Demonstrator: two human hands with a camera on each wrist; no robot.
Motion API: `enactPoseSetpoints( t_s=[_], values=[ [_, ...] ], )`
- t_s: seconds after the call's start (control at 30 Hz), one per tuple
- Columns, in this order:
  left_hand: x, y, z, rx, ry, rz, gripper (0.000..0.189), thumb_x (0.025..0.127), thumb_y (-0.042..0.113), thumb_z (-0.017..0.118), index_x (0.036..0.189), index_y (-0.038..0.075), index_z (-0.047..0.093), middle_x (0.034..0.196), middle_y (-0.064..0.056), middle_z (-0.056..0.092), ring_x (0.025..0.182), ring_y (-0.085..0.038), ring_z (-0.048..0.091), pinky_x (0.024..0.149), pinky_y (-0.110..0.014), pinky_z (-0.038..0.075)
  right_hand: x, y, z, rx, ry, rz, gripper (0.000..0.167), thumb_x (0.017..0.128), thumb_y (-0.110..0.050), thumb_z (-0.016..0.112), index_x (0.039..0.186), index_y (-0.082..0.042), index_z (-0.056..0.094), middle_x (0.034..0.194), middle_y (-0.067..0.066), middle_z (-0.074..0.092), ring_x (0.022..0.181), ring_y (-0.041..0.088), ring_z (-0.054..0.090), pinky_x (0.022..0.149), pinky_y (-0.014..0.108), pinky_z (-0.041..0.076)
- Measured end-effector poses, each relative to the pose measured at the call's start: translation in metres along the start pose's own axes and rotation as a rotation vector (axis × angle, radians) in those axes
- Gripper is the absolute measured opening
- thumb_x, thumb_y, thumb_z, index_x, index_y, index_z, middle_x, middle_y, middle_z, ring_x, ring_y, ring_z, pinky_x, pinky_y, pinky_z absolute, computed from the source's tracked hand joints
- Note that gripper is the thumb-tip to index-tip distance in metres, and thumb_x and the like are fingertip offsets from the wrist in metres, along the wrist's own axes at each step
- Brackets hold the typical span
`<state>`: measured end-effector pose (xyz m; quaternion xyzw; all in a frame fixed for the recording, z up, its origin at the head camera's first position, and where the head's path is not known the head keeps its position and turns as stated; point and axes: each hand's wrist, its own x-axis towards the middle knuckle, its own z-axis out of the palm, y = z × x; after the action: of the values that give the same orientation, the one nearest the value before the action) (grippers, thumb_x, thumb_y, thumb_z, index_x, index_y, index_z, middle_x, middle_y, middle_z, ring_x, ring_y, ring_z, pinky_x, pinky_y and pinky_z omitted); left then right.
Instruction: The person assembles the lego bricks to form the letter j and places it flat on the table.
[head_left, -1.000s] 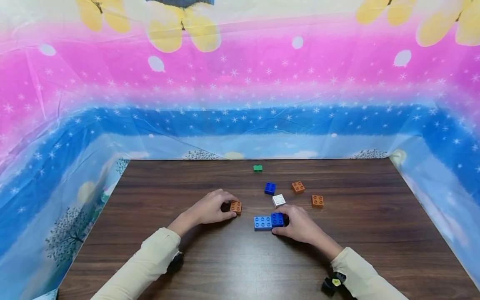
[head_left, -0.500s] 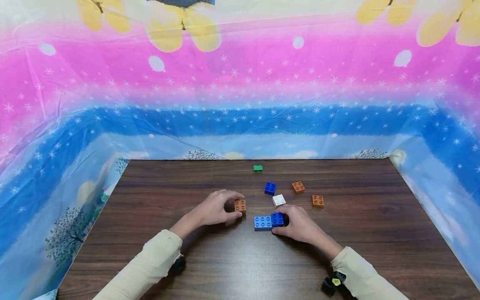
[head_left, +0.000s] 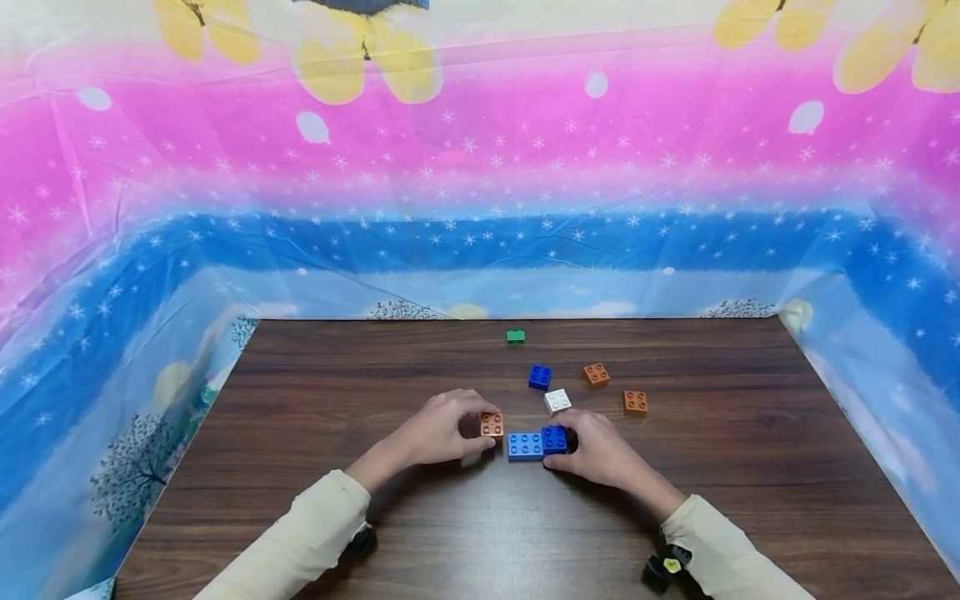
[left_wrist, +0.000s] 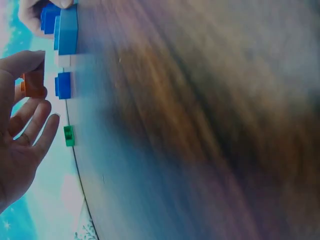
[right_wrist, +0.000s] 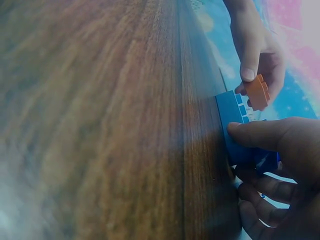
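Thumb and fingers of my left hand [head_left: 442, 429] pinch an orange square toy brick [head_left: 491, 424] by its sides, studs up. In the left wrist view that orange brick [left_wrist: 35, 83] is held above the tabletop level. Just right of it lies a longer light blue brick [head_left: 524, 446], with a dark blue square brick [head_left: 554, 439] joined on at its right end. My right hand [head_left: 600, 450] grips this joined pair at the dark blue end. From the right wrist, the thumb presses the near side of the light blue brick [right_wrist: 230, 107]; the fingers wrap behind, partly hidden.
Beyond the hands on the wooden table [head_left: 360, 358] lie a white brick [head_left: 557, 402], a dark blue brick [head_left: 540, 377], two orange bricks, one nearer [head_left: 634, 402] and one farther, and a small green brick [head_left: 515, 337]. Printed cloth [head_left: 480, 242] surrounds the table's back and sides.
My left hand has carried the orange brick rightward, closer to the left end of the light blue brick. The right hand and the joined bricks have stayed in place.
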<state>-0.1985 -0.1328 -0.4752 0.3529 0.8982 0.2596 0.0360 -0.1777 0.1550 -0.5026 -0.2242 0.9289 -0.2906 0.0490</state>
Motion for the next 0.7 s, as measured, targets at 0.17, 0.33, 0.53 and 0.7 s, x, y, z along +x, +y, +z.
enactPoseSetpoints(
  t_s=[0.17, 0.33, 0.53, 0.7],
  values=[
    [-0.0009, 0.0072, 0.0018, -0.003, -0.024, 0.001, 0.041, 0.093, 0.037, 0.075, 0.128, 0.017, 0.072, 0.111, 0.006, 0.068, 0.099, -0.01, 0.06, 0.082, -0.031, 0.049, -0.0001, 0.0002, 0.0005, 0.003, 0.001, 0.004, 0.043, 0.079, -0.029, 0.089, 0.115, -0.012, 0.074, 0.106, -0.001, 0.071, 0.098, 0.016, 0.064, 0.085, 0.044, 0.052],
    [-0.0006, 0.0107, 0.0035, -0.007, -0.046, 0.005, 0.042, 0.093, 0.04, 0.074, 0.129, 0.018, 0.071, 0.112, 0.005, 0.068, 0.1, -0.012, 0.061, 0.083, -0.032, 0.049, -0.0006, -0.0007, 0.0004, 0.003, 0.0, 0.007, 0.043, 0.08, -0.029, 0.089, 0.116, -0.012, 0.074, 0.108, 0.0, 0.072, 0.1, 0.018, 0.065, 0.086, 0.046, 0.052],
    [0.0005, 0.0102, 0.0066, 0.001, -0.058, 0.013, 0.041, 0.093, 0.04, 0.074, 0.129, 0.02, 0.072, 0.113, 0.005, 0.068, 0.1, -0.009, 0.06, 0.083, -0.031, 0.049, -0.0008, -0.001, 0.0014, -0.002, 0.007, 0.011, 0.043, 0.079, -0.029, 0.089, 0.116, -0.012, 0.074, 0.109, 0.001, 0.072, 0.101, 0.019, 0.065, 0.087, 0.047, 0.052],
    [0.0002, 0.0098, 0.0086, -0.014, -0.071, 0.013, 0.04, 0.093, 0.04, 0.074, 0.129, 0.022, 0.071, 0.113, 0.006, 0.068, 0.099, -0.008, 0.059, 0.083, -0.031, 0.049, -0.0012, -0.0015, 0.0022, -0.011, 0.017, 0.008, 0.042, 0.079, -0.029, 0.089, 0.115, -0.012, 0.074, 0.109, 0.001, 0.072, 0.101, 0.02, 0.065, 0.087, 0.047, 0.052]
  ],
)
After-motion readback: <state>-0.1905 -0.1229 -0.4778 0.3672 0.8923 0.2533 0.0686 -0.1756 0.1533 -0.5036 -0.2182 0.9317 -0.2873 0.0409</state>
